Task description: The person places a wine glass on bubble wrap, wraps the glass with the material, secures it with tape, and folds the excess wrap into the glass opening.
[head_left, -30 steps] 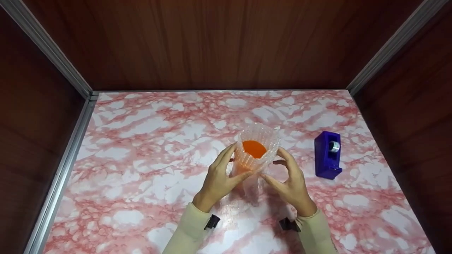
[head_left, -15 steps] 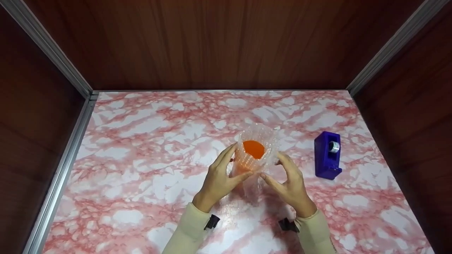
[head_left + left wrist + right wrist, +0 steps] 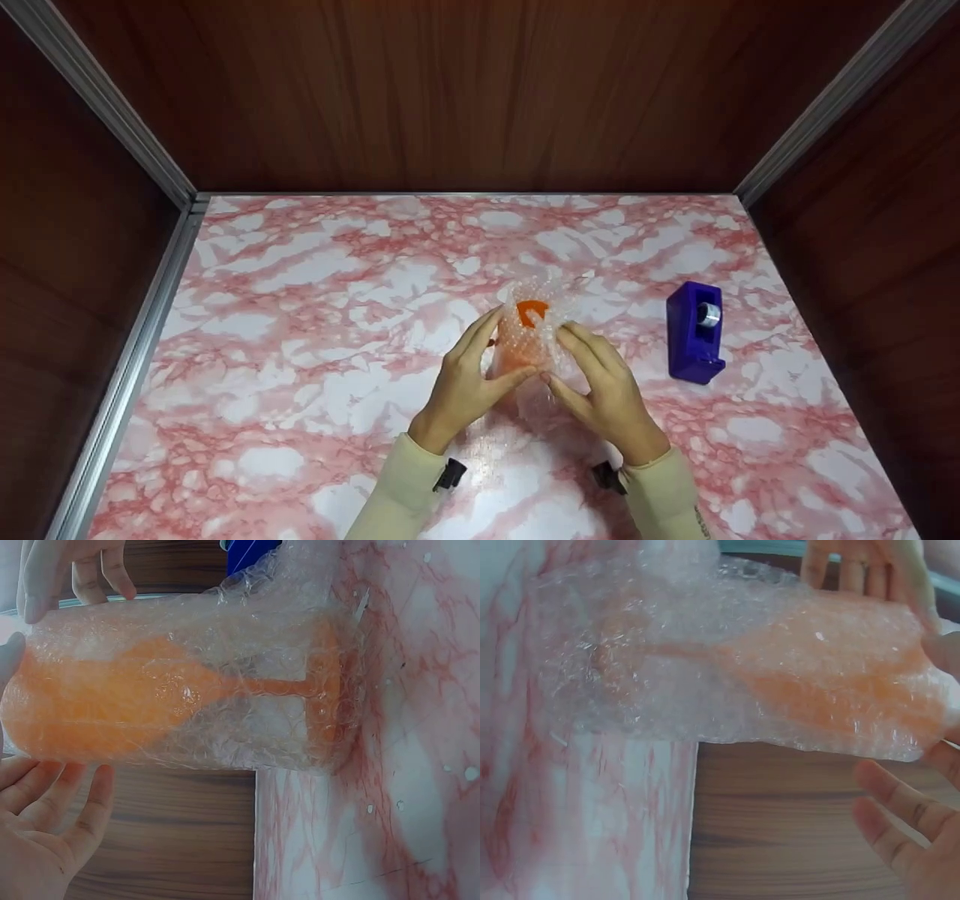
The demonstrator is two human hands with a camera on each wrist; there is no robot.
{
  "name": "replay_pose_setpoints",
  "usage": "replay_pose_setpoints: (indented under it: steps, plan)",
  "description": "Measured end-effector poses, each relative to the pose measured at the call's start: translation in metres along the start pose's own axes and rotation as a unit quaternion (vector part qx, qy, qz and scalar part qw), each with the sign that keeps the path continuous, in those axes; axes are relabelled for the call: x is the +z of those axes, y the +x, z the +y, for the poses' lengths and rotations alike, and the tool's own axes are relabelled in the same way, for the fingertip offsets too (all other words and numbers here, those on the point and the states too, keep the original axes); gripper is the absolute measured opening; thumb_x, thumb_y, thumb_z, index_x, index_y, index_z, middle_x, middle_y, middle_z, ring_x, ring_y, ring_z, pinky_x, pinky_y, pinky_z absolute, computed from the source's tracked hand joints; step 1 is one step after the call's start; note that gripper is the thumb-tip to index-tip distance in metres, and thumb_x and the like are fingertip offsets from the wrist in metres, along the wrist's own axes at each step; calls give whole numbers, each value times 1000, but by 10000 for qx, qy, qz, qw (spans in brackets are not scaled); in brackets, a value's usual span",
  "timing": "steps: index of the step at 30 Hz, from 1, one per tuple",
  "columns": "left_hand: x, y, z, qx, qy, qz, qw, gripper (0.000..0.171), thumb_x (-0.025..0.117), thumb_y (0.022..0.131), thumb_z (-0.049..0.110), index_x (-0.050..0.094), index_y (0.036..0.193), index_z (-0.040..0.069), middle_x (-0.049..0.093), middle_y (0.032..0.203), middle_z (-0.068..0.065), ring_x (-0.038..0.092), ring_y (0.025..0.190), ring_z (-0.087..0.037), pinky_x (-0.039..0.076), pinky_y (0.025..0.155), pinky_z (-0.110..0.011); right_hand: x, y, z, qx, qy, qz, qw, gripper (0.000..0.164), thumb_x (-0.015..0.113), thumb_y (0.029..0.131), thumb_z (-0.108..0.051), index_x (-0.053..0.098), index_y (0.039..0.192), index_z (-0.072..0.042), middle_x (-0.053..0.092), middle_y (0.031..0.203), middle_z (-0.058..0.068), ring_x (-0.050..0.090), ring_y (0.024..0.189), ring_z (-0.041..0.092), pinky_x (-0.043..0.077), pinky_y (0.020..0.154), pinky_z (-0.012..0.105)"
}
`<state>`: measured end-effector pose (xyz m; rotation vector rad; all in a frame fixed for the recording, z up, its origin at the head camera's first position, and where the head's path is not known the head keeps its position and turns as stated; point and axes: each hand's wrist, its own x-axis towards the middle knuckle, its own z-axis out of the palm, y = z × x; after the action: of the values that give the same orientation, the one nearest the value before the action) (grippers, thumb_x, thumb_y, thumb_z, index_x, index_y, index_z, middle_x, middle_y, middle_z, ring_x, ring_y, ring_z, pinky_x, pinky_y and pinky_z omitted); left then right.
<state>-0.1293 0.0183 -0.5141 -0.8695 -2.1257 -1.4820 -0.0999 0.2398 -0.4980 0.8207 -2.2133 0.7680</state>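
Observation:
An orange wine glass (image 3: 154,694) with a thin stem and flat foot stands upright on the table, wrapped in clear bubble wrap (image 3: 517,341). The wrap rises above the rim; its top is partly folded inward, so only a small part of the glass's orange opening shows in the head view. My left hand (image 3: 465,379) grips the wrapped bowl from the left, thumb in front. On the other side, my right hand (image 3: 609,386) holds the wrap's right side near the top between thumb and fingers, its thumb tip close to the left thumb.
A purple tape dispenser (image 3: 694,334) with a roll of clear tape stands to the right of the hands. The table (image 3: 315,315) has a red and white marbled top. Dark wood panels (image 3: 465,97) with metal edge strips enclose it at the back and sides.
My right hand has moved inward to the left, pushing the top of the bubble wrap over the glass's opening, which now shows less orange. My left hand has stayed in place.

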Motion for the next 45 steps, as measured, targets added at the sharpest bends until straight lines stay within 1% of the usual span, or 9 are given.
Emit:
replay_pose_setpoints:
  steps: [6, 10, 14, 19, 25, 27, 30, 35, 45]
  plan:
    - [1, 0, 1, 28, 21, 9, 10000, 85, 82, 84, 35, 40, 150, 1, 47, 148, -15, 51, 129, -23, 51, 93, -26, -3, 3, -2, -84, -539, -239, 9982, 47, 67, 95, -35, 64, 131, -5, 60, 131, 14, 61, 106, 30, 51, 88, 44]
    - [1, -1, 1, 29, -17, -2, 10000, 84, 82, 85, 34, 40, 150, 1, 46, 148, -14, 51, 129, -23, 52, 93, -26, -8, 8, -3, -81, -710, -549, 9959, 43, 68, 92, -33, 67, 127, -8, 59, 133, 13, 62, 105, 29, 53, 84, 46]
    - [2, -1, 0, 6, -86, -37, 10000, 84, 82, 85, 33, 40, 150, -1, 46, 149, -15, 51, 129, -23, 52, 93, -27, -13, 16, -5, -48, -794, -833, 9934, 35, 70, 89, -31, 70, 118, -11, 59, 134, 11, 62, 103, 27, 54, 81, 47]
    - [2, -2, 0, -58, -159, -118, 9998, 84, 80, 87, 35, 39, 150, -2, 45, 148, -19, 50, 130, -21, 50, 95, -26, -16, 23, -6, -128, -1010, -1037, 9894, 26, 70, 86, -30, 69, 103, -11, 62, 124, 11, 63, 94, 29, 54, 74, 46]
    - [3, -3, 0, -57, -192, -43, 9998, 89, 82, 85, 34, 36, 152, -1, 42, 150, -18, 50, 129, -21, 51, 93, -26, -15, 25, -5, -185, -1048, -1119, 9880, 22, 68, 85, -30, 69, 98, -12, 62, 119, 11, 61, 89, 31, 54, 71, 44]
    - [3, -3, 0, 72, -162, 56, 9998, 91, 84, 83, 32, 35, 152, -2, 40, 151, -19, 48, 131, -24, 52, 93, -29, -14, 24, -5, -202, -1008, -1074, 9889, 22, 69, 85, -29, 69, 98, -12, 62, 119, 10, 61, 89, 30, 54, 71, 43]
    - [3, -2, 0, 408, 11, 216, 9989, 90, 86, 81, 29, 37, 149, -3, 38, 151, -19, 43, 136, -29, 48, 101, -37, -13, 23, -5, -229, -916, -995, 9905, 22, 69, 85, -29, 70, 99, -12, 62, 120, 10, 60, 88, 28, 54, 69, 42]
    - [2, -1, 0, 855, 311, 275, 9955, 84, 86, 81, 26, 42, 146, -4, 44, 147, -18, 43, 135, -32, 39, 110, -42, -11, 21, -5, -190, -787, -945, 9922, 24, 70, 85, -29, 70, 101, -11, 62, 122, 10, 58, 89, 26, 52, 68, 42]
    - [-4, 2, 1, 1045, 699, -81, 9920, 66, 83, 84, 28, 56, 137, 1, 56, 139, -13, 45, 133, -31, 35, 112, -42, -8, 17, -5, -186, -627, -865, 9941, 28, 69, 88, -29, 69, 107, -9, 61, 124, 12, 61, 91, 26, 55, 74, 43]
